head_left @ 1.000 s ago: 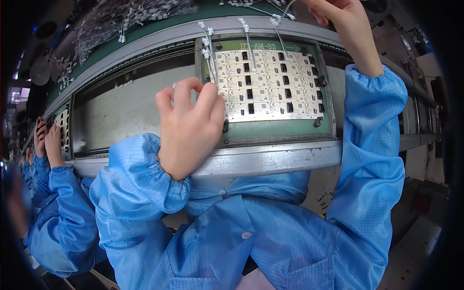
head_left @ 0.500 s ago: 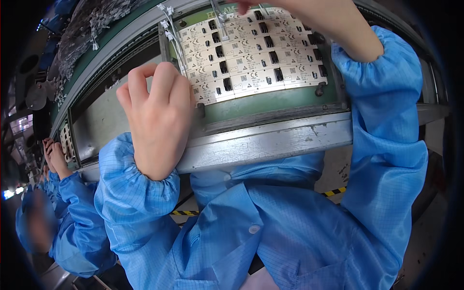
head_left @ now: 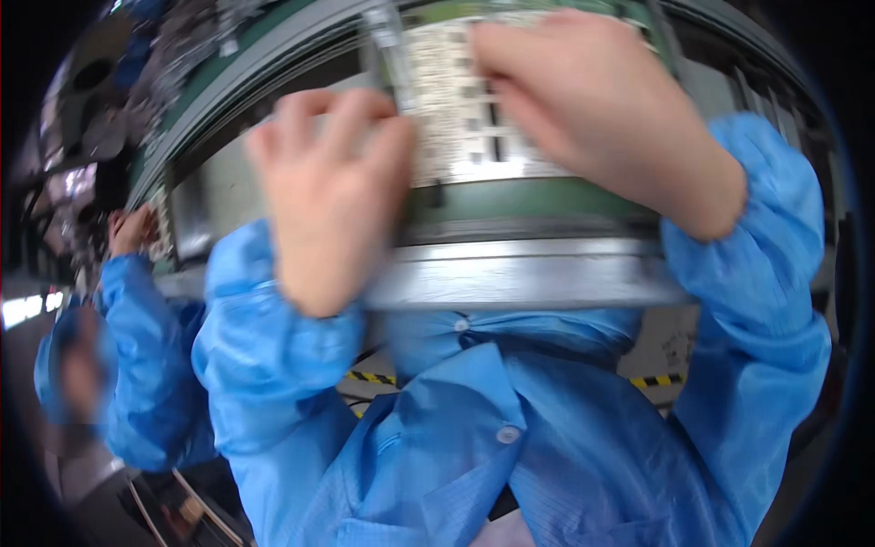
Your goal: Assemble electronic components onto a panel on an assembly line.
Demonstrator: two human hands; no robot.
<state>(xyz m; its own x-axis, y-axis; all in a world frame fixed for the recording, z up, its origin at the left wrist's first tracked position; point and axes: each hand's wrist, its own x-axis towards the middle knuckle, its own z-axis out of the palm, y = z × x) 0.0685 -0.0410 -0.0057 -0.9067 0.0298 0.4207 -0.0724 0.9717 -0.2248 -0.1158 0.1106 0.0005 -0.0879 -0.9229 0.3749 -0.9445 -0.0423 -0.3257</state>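
A panel of joined white-faced circuit boards with black components lies in front of me in a green-based fixture. My left hand is at its left edge, fingers curled down and blurred; whatever they grip is hidden beneath. White plug connectors on wires lie just beyond it, along the panel's left side. Over the panel's middle and right is my right hand, its thumb and fingers pinched together. I cannot make out what is in that pinch. The hand covers much of the panel.
A metal rail runs along the near side of the fixture. At the far left, a co-worker's hand and blue sleeve show beside another board panel. Piled clear bags and small parts lie beyond the line at the upper left.
My right hand has come down and nearer, from the panel's far edge to over its middle. The whole view has shifted and blurred. My left hand stays curled by the panel's left edge.
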